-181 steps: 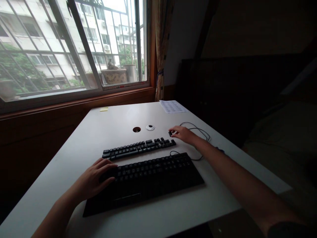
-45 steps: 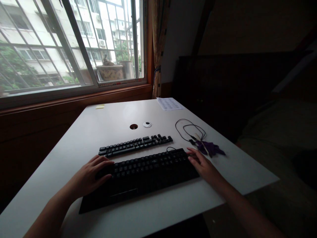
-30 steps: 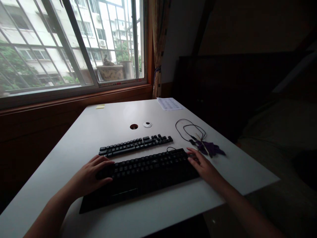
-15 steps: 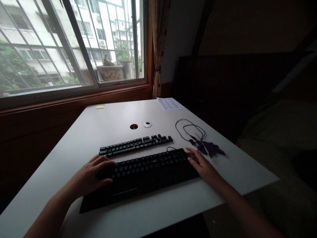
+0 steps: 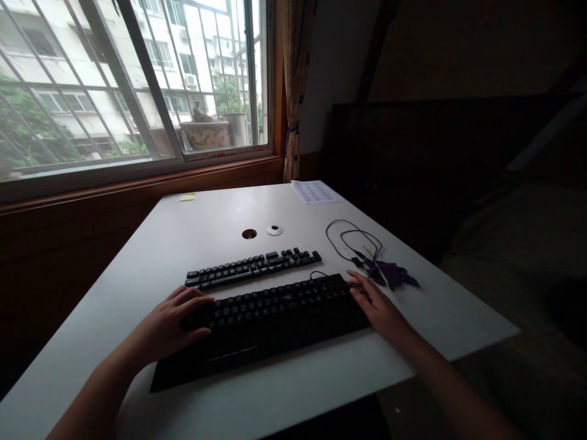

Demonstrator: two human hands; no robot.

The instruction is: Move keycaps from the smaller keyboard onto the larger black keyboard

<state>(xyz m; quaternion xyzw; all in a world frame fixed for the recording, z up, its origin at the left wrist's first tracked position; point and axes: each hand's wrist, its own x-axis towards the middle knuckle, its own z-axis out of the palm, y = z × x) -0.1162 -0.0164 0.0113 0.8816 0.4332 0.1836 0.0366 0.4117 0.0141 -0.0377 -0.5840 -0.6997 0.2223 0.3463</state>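
Note:
A wide black keyboard [image 5: 279, 327] with a broad palm rest lies at a slant on the white table in front of me. My left hand [image 5: 177, 318] grips its left end, fingers over the top and thumb toward the front. At the right end, my right hand [image 5: 373, 302] holds the edge with its thumb near the top; some fingertips are hidden. Just behind it, black keycaps [image 5: 252, 269] stand in rows laid out like a keyboard, with a jagged outline. A short cable loop [image 5: 317, 274] shows at the keyboard's back edge.
Right of the keyboard lie a coiled black cable [image 5: 342, 247], a purple cloth [image 5: 394, 274] and a thin stick [image 5: 384, 275] across it. Farther back are a round table hole [image 5: 249, 234], its white cover [image 5: 274, 230], printed paper [image 5: 315, 192] and a yellow note [image 5: 187, 197].
The whole view has shifted very slightly. Both hands stay at the keyboard's ends, and the right fingers have moved a little closer together.

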